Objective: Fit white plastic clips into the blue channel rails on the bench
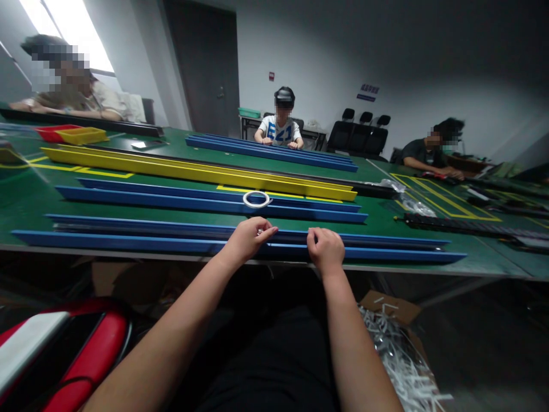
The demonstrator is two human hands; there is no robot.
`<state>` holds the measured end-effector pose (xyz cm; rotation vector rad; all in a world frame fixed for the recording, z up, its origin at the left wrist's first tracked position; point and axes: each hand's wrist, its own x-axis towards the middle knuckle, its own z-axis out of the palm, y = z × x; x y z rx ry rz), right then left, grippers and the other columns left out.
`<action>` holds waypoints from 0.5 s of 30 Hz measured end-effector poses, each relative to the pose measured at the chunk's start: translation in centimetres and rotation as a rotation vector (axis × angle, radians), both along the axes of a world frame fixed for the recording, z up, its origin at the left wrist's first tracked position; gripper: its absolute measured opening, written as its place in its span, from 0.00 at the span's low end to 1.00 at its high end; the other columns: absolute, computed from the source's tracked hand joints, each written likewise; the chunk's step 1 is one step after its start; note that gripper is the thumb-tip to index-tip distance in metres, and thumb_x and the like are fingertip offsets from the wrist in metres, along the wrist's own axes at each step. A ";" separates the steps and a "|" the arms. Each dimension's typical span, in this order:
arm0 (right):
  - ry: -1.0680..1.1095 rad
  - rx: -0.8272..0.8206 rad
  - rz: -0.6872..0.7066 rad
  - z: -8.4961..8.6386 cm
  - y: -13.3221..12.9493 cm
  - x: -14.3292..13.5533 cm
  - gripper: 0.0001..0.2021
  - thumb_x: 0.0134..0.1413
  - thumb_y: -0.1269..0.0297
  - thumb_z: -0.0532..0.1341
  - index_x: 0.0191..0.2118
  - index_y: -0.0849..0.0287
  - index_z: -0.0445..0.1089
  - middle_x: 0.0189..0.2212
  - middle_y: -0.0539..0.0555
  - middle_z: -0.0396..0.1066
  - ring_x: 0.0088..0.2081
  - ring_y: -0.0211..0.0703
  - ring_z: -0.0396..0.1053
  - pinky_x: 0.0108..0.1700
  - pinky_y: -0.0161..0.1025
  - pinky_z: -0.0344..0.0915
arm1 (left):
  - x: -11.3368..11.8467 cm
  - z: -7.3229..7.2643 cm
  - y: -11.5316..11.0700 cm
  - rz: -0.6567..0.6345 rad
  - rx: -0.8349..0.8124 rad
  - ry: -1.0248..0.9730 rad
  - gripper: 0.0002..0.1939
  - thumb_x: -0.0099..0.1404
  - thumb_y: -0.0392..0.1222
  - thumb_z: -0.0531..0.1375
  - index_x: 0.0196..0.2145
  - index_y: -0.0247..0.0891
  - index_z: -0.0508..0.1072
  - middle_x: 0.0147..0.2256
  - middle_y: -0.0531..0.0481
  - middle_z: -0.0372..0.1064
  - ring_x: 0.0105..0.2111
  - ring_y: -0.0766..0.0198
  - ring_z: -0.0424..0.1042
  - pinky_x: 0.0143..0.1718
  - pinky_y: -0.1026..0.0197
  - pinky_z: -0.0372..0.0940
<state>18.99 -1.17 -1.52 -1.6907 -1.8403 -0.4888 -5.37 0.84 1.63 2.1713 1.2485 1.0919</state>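
Near blue rails (141, 242) obstruct 9 to 3 o'clock. Far blue rails (171, 200), white ring (256, 206) and yellow rail (197, 170) obstruct 12. Sideways passage: the green tabletop (386, 222) between the blue pairs, widening toward 2, bounded by a black strip (463, 225).

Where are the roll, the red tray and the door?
Roll (244, 199): head view, its left rim.
Red tray (50, 135): head view, its side.
Door (206, 68): head view, its upper middle.

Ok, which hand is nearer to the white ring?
Left. The left hand is just on the near side of the white ring; the right hand is farther off, on the near side and well to the right.
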 end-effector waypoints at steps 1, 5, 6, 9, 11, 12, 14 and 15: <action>0.009 0.005 -0.021 0.0 0.0 0.8 0.21 0.68 0.58 0.47 0.34 0.57 0.74 0.30 0.55 0.73 0.36 0.43 0.67 0.45 0.39 0.54 | 0.2 0.1 -0.1 0.002 0.001 -0.014 0.20 0.66 0.57 0.54 0.25 0.39 0.69 0.31 0.49 0.72 0.32 0.63 0.68 0.36 0.61 0.60; 0.033 0.003 -0.075 0.0 0.2 3.8 0.21 0.68 0.58 0.46 0.34 0.57 0.75 0.29 0.55 0.74 0.35 0.43 0.67 0.43 0.39 0.54 | 1.4 0.1 -0.5 -0.001 0.025 -0.044 0.21 0.67 0.57 0.53 0.26 0.38 0.70 0.29 0.50 0.72 0.31 0.63 0.68 0.35 0.61 0.59; 0.033 0.000 -0.074 0.0 0.2 4.3 0.21 0.68 0.58 0.46 0.34 0.57 0.75 0.30 0.55 0.74 0.35 0.43 0.68 0.43 0.39 0.54 | 1.7 0.1 -0.5 -0.016 0.017 -0.053 0.21 0.67 0.57 0.53 0.26 0.38 0.70 0.30 0.50 0.72 0.32 0.63 0.68 0.36 0.61 0.60; 0.032 -0.001 -0.072 -0.1 0.2 5.0 0.21 0.68 0.58 0.47 0.35 0.57 0.76 0.30 0.55 0.74 0.35 0.42 0.68 0.42 0.38 0.54 | 2.5 0.2 -0.6 -0.089 -0.035 -0.100 0.20 0.66 0.56 0.54 0.27 0.38 0.70 0.33 0.48 0.75 0.34 0.62 0.70 0.38 0.61 0.62; 0.029 -0.002 -0.073 0.0 0.2 5.1 0.21 0.68 0.58 0.47 0.35 0.57 0.76 0.30 0.55 0.74 0.35 0.42 0.68 0.42 0.38 0.54 | 2.7 0.3 -0.6 -0.147 -0.087 -0.178 0.19 0.66 0.55 0.55 0.27 0.38 0.70 0.36 0.47 0.76 0.36 0.62 0.72 0.40 0.61 0.63; 0.025 -0.007 -0.073 0.0 0.2 5.1 0.21 0.68 0.58 0.47 0.35 0.57 0.76 0.30 0.55 0.74 0.35 0.42 0.68 0.42 0.38 0.53 | 2.6 0.4 -0.6 -0.172 -0.117 -0.230 0.19 0.66 0.55 0.55 0.27 0.38 0.69 0.37 0.46 0.76 0.36 0.62 0.72 0.40 0.61 0.63; 0.016 -0.025 -0.071 0.2 0.1 5.0 0.21 0.68 0.58 0.47 0.35 0.57 0.75 0.30 0.55 0.74 0.35 0.43 0.68 0.41 0.39 0.53 | 2.3 0.6 -0.6 -0.207 -0.183 -0.341 0.19 0.66 0.56 0.55 0.26 0.38 0.66 0.35 0.46 0.76 0.35 0.62 0.72 0.37 0.61 0.63; 0.012 -0.035 -0.072 0.4 0.1 4.9 0.20 0.68 0.57 0.47 0.35 0.57 0.75 0.30 0.55 0.74 0.35 0.43 0.68 0.41 0.39 0.53 | 2.1 0.8 -0.6 -0.213 -0.214 -0.386 0.19 0.66 0.56 0.55 0.26 0.38 0.64 0.33 0.46 0.76 0.33 0.63 0.72 0.35 0.62 0.63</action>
